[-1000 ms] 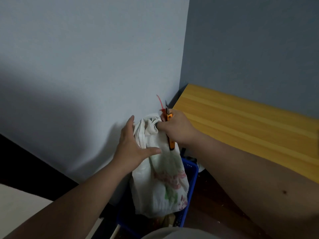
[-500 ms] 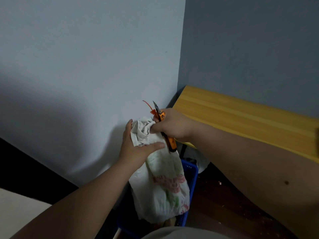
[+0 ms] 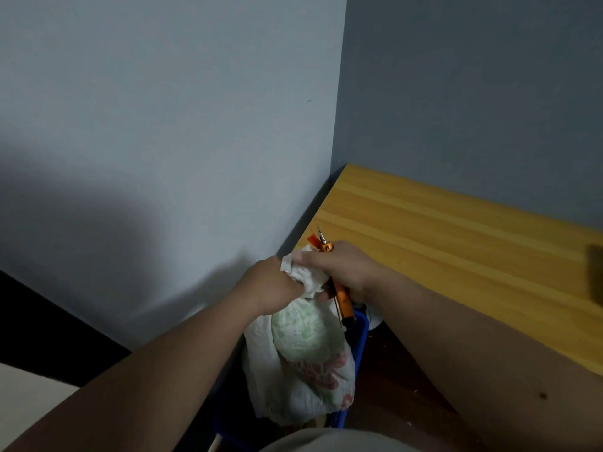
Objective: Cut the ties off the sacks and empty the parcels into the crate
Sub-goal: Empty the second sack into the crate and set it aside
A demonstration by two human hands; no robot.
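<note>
1. So here's the setup: a white woven plastic sack with red and green print point(image 3: 303, 363) stands upright in a blue plastic crate point(image 3: 358, 340), tucked in the corner beside a yellow wooden table point(image 3: 456, 243). You can make out something pale and rounded bulging through the sack's side, probably a parcel.
2. The left hand point(image 3: 267, 285) has its fingers curled tight into the bunched neck of the sack, gripping it from the wall side.
3. The right hand point(image 3: 342, 272) has its fingers clamped round an orange utility knife point(image 3: 341, 295), blade end poking up past the knuckles, and the same fingers look pressed onto the sack's neck too.
4. A bit of red plastic tie point(image 3: 311, 239) sticks up right beside the blade. Can't tell if it's cut through or not.
5. What worries me: that exposed tip sits very near the left hand's knuckles, so one slip while tugging the cloth could nick them.
6. Also, the blade is touching-close to the fabric. Drag it wrong and you slice the sack or the parcel inside instead of the tie.
7. And the sack is taller than the crate wall, so a hard yank could tip it out.
</note>
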